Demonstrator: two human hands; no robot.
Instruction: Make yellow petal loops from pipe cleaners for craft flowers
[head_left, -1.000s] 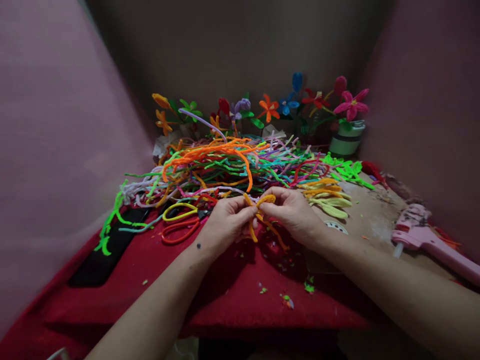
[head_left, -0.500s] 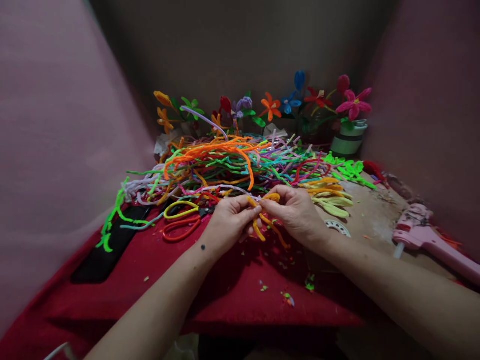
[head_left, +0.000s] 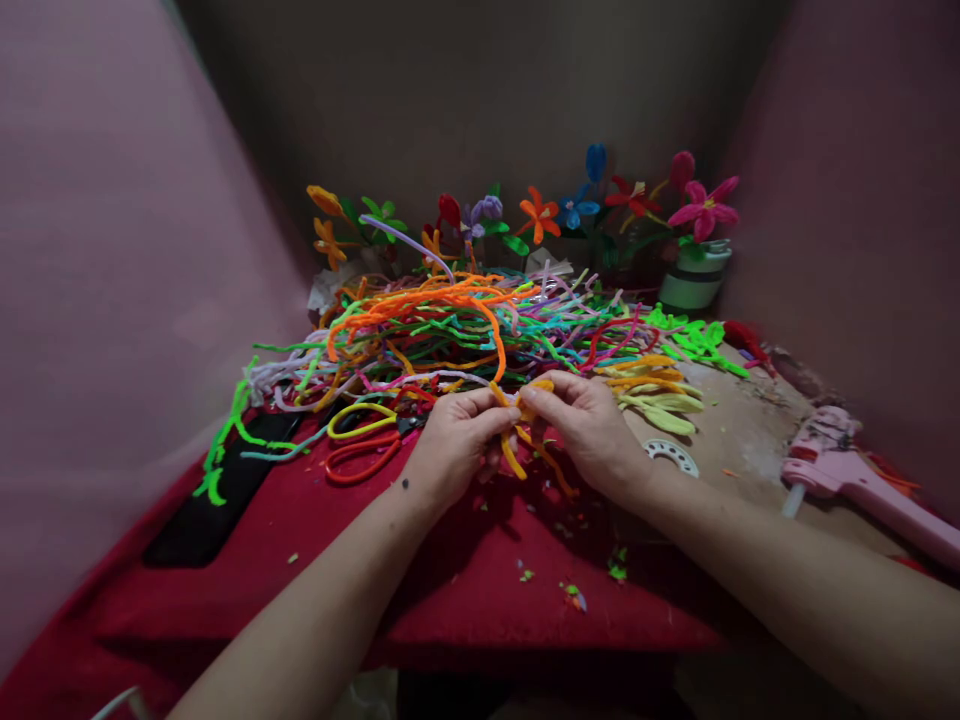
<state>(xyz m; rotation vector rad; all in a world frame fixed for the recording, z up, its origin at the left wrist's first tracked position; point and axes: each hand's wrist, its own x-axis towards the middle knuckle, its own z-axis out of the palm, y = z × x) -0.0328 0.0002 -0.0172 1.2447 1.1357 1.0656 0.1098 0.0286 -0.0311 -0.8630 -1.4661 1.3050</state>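
Over the red cloth, my left hand pinches a yellow-orange pipe cleaner between thumb and fingers. Close against it, my right hand grips a looped part of the same fuzzy yellow-orange work, and two loose ends hang below the fingertips. How the strands join between the fingers is hidden. Left of my left hand lie scissors with one yellow and one red handle loop. Behind both hands spreads a heap of many-coloured pipe cleaners. Yellow and pale-green petal shapes rest beyond my right hand.
A pink glue gun lies on the brown board at right, near a white perforated disc. At left is a black phone-like slab. Pipe-cleaner flowers and a green-white pot stand at the back. Scraps dot the red cloth.
My right fingers have shifted slightly over the yellow-orange loop, covering more of it. Both hands keep their hold, and the view has moved a little.
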